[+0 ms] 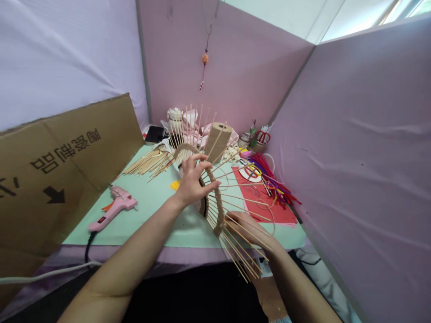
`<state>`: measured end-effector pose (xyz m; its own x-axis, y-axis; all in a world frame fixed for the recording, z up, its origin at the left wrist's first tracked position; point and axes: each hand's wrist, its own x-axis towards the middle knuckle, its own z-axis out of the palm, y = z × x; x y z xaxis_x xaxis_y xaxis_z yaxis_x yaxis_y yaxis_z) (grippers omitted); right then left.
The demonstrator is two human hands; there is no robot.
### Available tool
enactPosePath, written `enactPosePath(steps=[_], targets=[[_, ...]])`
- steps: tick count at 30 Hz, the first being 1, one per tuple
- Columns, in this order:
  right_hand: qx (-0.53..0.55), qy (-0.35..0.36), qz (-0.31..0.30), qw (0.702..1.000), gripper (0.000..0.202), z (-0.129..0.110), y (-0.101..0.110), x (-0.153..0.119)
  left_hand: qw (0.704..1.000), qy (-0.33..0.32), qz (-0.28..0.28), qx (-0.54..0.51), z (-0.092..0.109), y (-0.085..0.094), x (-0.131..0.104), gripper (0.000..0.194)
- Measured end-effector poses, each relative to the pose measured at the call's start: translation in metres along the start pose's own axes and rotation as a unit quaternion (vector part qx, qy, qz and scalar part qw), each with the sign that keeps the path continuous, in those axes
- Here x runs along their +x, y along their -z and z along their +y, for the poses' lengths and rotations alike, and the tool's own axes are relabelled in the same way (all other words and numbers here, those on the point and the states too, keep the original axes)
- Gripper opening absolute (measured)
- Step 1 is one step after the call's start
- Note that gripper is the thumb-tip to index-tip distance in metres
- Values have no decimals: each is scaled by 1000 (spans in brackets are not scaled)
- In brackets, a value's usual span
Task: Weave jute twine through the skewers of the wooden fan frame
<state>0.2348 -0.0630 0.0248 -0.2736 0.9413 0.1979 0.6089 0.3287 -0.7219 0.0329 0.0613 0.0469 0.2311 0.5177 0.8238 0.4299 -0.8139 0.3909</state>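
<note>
A half-woven basket (219,204) of thin wooden sticks stands tilted on its side, its sticks fanning outward. A band of brown jute twine runs around the sticks. My left hand (195,179) grips the basket's upper side, thumb and fingers spread over the woven band. Low on the right, my right hand (244,224) is closed at the band between the sticks, pinching the twine (273,220); its fingertips are partly hidden. Behind the basket stands a large spool of jute twine (218,140).
A pink glue gun (112,208) lies at left by a cardboard sheet (77,157). Loose sticks (148,162) lie behind it. Red paper (259,204), colourful pipe cleaners (278,184) and a white tape roll (249,172) are at right. Red-handled scissors (263,136) stand in a pot.
</note>
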Motion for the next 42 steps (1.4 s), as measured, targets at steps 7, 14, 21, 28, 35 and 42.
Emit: enactPosePath(steps=[7,14,21,28,35,42], targets=[[41,-87,-17,995,30,-6,45,0,1000,-4,-3,-4,0,0,0,40],[279,-100,43,954,29,-23,-1,3,1000,1,-6,5,1,1,1,41],[402,-149,181,885,23,-8,-38,13,1000,-8,5,-20,1,0,0,37],[489,-181,157,839,28,-4,-55,21,999,15,43,-21,3,-3,0,25],[463,-167,172,853,24,1,-49,25,996,34,59,-65,1,2,-5,34],[479,-166,188,841,23,-2,-52,32,949,306,81,-11,9,-7,-68,49]])
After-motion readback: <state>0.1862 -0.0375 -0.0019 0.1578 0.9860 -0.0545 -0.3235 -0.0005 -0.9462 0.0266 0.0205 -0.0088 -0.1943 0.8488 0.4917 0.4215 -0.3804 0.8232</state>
